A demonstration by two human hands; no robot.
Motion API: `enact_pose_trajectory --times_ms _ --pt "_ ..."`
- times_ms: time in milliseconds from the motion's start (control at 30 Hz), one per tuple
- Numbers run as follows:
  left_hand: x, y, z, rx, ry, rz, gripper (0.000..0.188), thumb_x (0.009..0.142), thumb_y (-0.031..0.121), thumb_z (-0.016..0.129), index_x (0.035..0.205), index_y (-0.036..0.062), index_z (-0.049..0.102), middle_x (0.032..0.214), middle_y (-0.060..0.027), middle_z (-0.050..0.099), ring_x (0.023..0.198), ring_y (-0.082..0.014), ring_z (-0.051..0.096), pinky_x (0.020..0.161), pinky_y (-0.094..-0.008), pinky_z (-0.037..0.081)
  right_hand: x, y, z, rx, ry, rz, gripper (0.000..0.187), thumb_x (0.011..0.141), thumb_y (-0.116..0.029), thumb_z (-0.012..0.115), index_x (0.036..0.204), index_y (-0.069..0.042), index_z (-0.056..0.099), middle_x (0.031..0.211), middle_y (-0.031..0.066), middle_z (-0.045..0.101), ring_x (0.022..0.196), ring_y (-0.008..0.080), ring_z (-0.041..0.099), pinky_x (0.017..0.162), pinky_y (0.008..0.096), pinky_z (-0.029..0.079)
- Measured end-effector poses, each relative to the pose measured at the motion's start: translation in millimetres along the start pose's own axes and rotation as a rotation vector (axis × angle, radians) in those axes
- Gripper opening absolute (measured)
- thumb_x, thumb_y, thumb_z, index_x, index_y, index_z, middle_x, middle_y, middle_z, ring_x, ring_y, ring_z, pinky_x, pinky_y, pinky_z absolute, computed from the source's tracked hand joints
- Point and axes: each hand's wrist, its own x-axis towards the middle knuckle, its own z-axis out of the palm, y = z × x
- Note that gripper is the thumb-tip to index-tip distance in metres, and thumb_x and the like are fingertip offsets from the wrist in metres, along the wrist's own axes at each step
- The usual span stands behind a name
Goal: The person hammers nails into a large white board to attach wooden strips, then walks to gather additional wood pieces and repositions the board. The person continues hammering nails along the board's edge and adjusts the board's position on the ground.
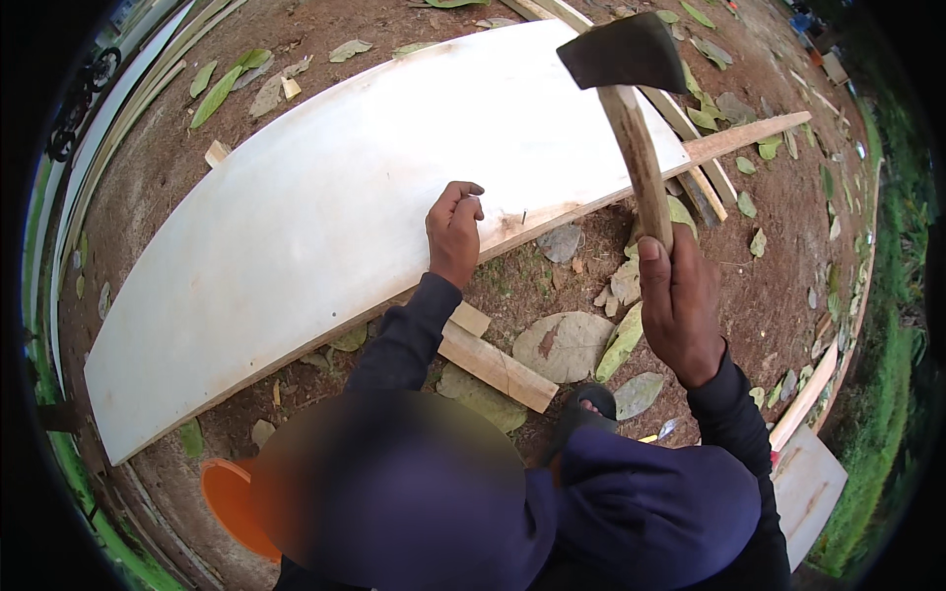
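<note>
Plywood sheet (325, 207), pale and broad, lies on the bare earth and runs from about eight o'clock up to one o'clock across our view. We see the left hand (454, 232) resting on its near edge just above centre, fingers curled in tight as if pinching something small against the board; whether a nail (523, 214) sits between them we cannot tell, though a small dark mark shows on the sheet just beside the hand, toward three o'clock. The right hand (680, 300), at about three o'clock from centre, is wrapped fully round the wooden handle of a hatchet (631, 108). We see the dark head of that tool raised at about one o'clock, above the far end of the sheet and well apart from the left hand.

Below the sheet's edge, near centre, a short wooden block (498, 366) lies on the ground among dry leaves (564, 345). At seven o'clock an orange bucket (232, 497) shows its rim. A long wooden batten (749, 133) sticks out from beneath the sheet toward two o'clock, and a smaller pale board (806, 488) lies at four o'clock.
</note>
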Motion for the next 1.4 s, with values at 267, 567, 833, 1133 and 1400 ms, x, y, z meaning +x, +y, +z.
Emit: enact_pose_trajectory --times_ms 267,567,833,1133,1400 --pt "-0.1 -1.0 -0.2 -0.019 -0.029 0.038 0.019 0.087 0.009 0.046 0.098 0.0006 0.058 0.073 0.0006 0.051 0.058 -0.0032 0.036 0.049 -0.0212 0.027 0.5 10.8 41.7 -0.268 -0.373 0.187 0.027 0.103 -0.024 0.049 0.095 0.001 0.049 0.065 0.0252 0.057 0.058 0.0486 0.057 0.053 0.0541 0.043" --pt "-2.2 2.5 -3.1 -0.122 -0.027 -0.069 0.016 0.087 0.01 0.045 0.09 -0.001 0.057 0.07 -0.0016 0.052 0.065 -0.0085 0.044 0.059 -0.0255 0.037 -15.5 26.1 27.1 0.464 0.19 -0.041 0.033 0.104 -0.031 0.049 0.107 0.001 0.046 0.069 0.0191 0.057 0.057 0.0306 0.06 0.051 0.0415 0.044" --pt "-1.7 5.2 -1.8 -0.075 -0.012 -0.078 0.016 0.087 0.009 0.044 0.089 -0.0003 0.057 0.071 -0.0017 0.053 0.06 -0.0065 0.039 0.055 -0.0246 0.033 -10.6 14.4 11.3 0.011 0.02 0.043 0.031 0.105 -0.029 0.048 0.094 0.0 0.05 0.064 0.0145 0.056 0.052 0.0306 0.057 0.049 0.0409 0.044" --pt "-1.4 15.2 -2.2 -0.164 0.027 -0.114 0.019 0.086 0.01 0.041 0.092 -0.0012 0.054 0.072 -0.0044 0.053 0.056 -0.0061 0.036 0.049 -0.0241 0.032 -18.2 22.6 64.5 -0.127 -0.368 0.183 0.033 0.103 -0.029 0.049 0.1 0.004 0.046 0.066 0.0279 0.058 0.063 0.0501 0.059 0.056 0.054 0.045" --pt "-4.8 6.8 -5.5 -0.26 0.027 -0.033 0.02 0.086 0.012 0.042 0.097 0.0006 0.054 0.078 -0.0071 0.056 0.056 -0.0086 0.042 0.05 -0.0246 0.034 -16.9 13.9 23.9 0.75 0.515 -0.155 0.042 0.105 -0.042 0.04 0.098 -0.001 0.049 0.071 -0.0027 0.049 0.053 0.0104 0.05 0.049 0.0297 0.043"
